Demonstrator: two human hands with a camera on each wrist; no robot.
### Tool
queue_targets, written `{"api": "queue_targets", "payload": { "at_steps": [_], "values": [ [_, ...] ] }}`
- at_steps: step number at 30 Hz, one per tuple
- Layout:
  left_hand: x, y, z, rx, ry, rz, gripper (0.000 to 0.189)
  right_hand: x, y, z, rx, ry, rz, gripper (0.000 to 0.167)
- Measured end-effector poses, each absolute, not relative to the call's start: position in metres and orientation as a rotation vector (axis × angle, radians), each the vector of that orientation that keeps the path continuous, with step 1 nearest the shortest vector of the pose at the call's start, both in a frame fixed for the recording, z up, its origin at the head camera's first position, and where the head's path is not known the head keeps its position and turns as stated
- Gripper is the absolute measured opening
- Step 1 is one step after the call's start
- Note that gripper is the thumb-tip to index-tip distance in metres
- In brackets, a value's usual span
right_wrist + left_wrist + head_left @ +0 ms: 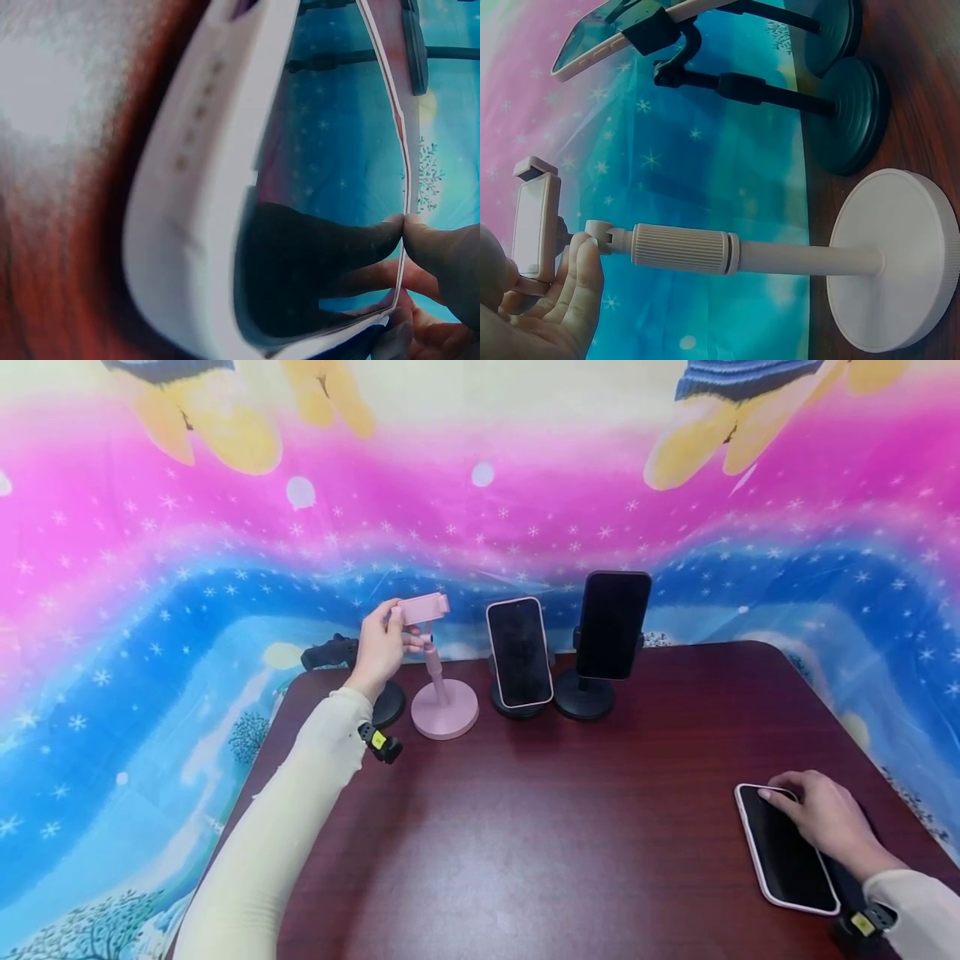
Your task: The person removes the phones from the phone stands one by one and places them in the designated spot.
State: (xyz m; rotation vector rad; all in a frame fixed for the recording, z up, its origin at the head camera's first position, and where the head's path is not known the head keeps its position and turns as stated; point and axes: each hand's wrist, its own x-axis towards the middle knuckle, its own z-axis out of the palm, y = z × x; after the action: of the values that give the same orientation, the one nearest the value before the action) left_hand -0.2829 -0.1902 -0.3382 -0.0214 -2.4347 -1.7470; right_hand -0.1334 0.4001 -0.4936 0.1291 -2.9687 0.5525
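My left hand [381,647] holds the clamp [536,225] at the top of a pink phone stand [444,708], thumb and fingers around the clamp's lower end and joint. The clamp holds no phone. The stand's round base [892,262] rests on the table. At the table's right side, my right hand [828,818] grips a phone in a white case [787,856] near its far end. The thumb [431,244] lies at the edge of the screen, and the other fingers are around the far edge, partly hidden. The phone lies screen up.
Right of the pink stand, a light-rimmed phone [520,652] and a dark phone [613,625] sit upright in black stands. Another black stand [388,703] is partly hidden behind my left hand. Patterned cloth [480,527] hangs behind the brown table [525,827].
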Motion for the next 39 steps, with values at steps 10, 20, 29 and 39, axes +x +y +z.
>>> {"api": "queue_targets", "payload": {
  "at_steps": [10,20,29,39],
  "values": [
    [-0.275,-0.19,-0.335,0.07,-2.447,-1.85,0.047,-0.132,0.4,-0.493,0.13,-2.941,0.558,0.018],
    [-0.265,-0.192,-0.34,0.088,-2.512,-1.836,0.047,-0.13,0.4,-0.493,0.122,-2.972,0.545,0.02],
    [-0.251,-0.193,-0.347,0.068,-2.564,-1.784,0.048,-0.135,0.401,-0.479,0.067,-3.086,0.554,0.044],
    [-0.237,-0.191,-0.353,0.039,-2.549,-1.715,0.035,-0.13,0.386,-0.462,0.008,-3.066,0.584,0.052]
  ]
}}
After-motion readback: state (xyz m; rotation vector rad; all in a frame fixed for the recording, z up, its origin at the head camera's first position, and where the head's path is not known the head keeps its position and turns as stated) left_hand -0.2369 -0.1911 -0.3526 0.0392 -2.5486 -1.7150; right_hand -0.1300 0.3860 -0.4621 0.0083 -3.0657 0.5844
